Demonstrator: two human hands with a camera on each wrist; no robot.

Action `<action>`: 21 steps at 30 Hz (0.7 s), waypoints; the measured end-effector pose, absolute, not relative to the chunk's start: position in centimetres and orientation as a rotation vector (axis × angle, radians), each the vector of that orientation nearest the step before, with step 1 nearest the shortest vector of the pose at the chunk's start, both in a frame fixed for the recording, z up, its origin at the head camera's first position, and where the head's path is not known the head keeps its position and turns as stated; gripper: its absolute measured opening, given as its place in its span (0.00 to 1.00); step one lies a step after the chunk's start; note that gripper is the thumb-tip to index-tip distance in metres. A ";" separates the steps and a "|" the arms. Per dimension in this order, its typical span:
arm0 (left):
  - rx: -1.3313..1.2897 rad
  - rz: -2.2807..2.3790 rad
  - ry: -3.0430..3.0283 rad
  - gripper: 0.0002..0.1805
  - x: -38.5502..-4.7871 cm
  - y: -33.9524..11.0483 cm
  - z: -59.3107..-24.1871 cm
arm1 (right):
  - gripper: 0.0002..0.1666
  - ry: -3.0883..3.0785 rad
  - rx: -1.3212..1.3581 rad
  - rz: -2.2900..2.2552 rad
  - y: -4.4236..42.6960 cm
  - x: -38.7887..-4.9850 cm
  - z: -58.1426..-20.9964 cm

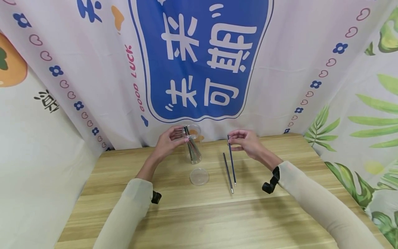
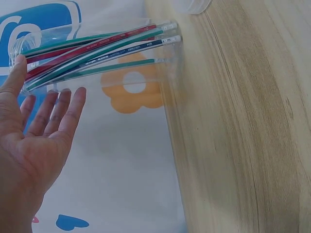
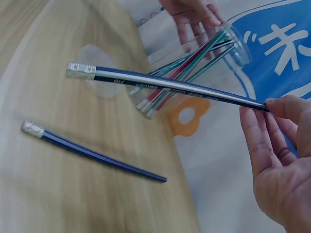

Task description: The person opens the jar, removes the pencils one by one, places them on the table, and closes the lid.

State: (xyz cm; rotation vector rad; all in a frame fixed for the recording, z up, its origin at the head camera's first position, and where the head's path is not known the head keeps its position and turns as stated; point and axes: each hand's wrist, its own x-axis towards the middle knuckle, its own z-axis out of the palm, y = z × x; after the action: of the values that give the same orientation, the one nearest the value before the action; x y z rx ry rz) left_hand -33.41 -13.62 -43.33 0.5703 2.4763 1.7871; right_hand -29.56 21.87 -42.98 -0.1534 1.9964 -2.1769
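Clear plastic looks slippery, so the tall, round, see-through jar point(image 3: 242, 48) of red, green and blue pencils point(image 2: 97, 46) could tip if the thumb-and-finger hold of my left hand point(image 1: 168, 143) near its rim slackened. My right hand point(image 1: 247, 143) pinches a slim dark-blue pencil point(image 3: 170, 86) by one end only, to the jar's right, over the pale wood-grain table point(image 1: 186, 214); a weak pinch might drop it onto the similar loose dark-blue pencil point(image 3: 104, 156) nearby. Mine shows glossy sides, small pale lettering and a silvery band at its far end.
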 end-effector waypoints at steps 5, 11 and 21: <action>0.570 1.794 2.464 0.35 -33.4 -13.5 -43.3 | 0.24 2.011 -0.139 -2.162 22.1 -29.4 -44.4; 0.572 1.799 2.468 0.35 -33.4 -13.5 -43.2 | 0.21 2.031 -0.081 -2.140 22.4 -29.4 -46.4; 0.573 1.813 2.450 0.34 -33.4 -13.5 -43.3 | 0.22 2.066 -0.025 -2.127 22.8 -29.2 -48.5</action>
State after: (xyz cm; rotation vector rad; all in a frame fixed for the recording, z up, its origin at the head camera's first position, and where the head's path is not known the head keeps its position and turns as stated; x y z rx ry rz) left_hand -33.43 -13.50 -43.33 0.5725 2.4504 1.8126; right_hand -29.21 22.83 -48.48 -0.0251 2.0657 -2.1268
